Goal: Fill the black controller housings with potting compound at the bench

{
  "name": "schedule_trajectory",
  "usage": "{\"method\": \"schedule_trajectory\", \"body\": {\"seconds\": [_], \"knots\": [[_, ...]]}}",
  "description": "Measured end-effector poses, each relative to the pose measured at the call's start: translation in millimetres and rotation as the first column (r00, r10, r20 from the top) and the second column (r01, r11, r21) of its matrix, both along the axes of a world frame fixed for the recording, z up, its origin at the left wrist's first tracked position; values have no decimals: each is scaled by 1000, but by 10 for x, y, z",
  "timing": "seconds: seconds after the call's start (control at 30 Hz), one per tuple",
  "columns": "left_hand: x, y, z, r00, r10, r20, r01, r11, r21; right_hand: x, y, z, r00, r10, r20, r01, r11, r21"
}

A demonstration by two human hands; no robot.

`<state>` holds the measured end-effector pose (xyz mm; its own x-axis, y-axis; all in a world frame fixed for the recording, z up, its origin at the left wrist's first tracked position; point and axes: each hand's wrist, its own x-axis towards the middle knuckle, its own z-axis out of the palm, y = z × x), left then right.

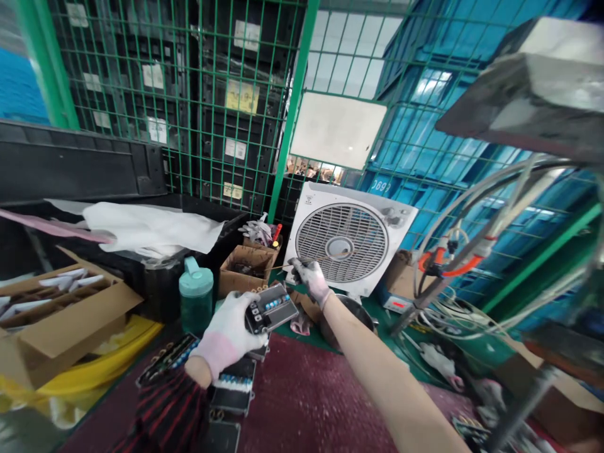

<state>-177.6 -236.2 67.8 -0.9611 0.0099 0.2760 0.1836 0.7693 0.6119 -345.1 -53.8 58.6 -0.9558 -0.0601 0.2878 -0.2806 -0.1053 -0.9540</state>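
Circuit module (271, 308) sits clamped in the gloved left hand (226, 333), fingers wrapped round it, face tilted up toward the gloved right hand (309, 280), whose fingers pinch a thin rod (321, 257); matching modules (233, 384) lie stacked on the maroon desk mat (306, 390).

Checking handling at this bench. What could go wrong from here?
The black module with blue connectors is held in the left hand alone, above similar modules on the maroon mat; a slip could damage them. The thin rod in the right hand crosses in front of the fan grille and might catch it.
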Motion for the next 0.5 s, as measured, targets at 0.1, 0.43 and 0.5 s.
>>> {"method": "schedule_trajectory", "body": {"seconds": [0.1,0.43,0.5], "knots": [[67,83,-68,999,-35,-31,34,999,-30,174,159,98,1000,13,-6,-13,999,48],[300,614,-283,953,-304,-2,304,953,10,1778,1159,326,986,76,-148,-32,960,279],[345,782,-359,925,-381,1,381,924,21,2368,1608,315,989,71,-128,-16,921,390]]}}
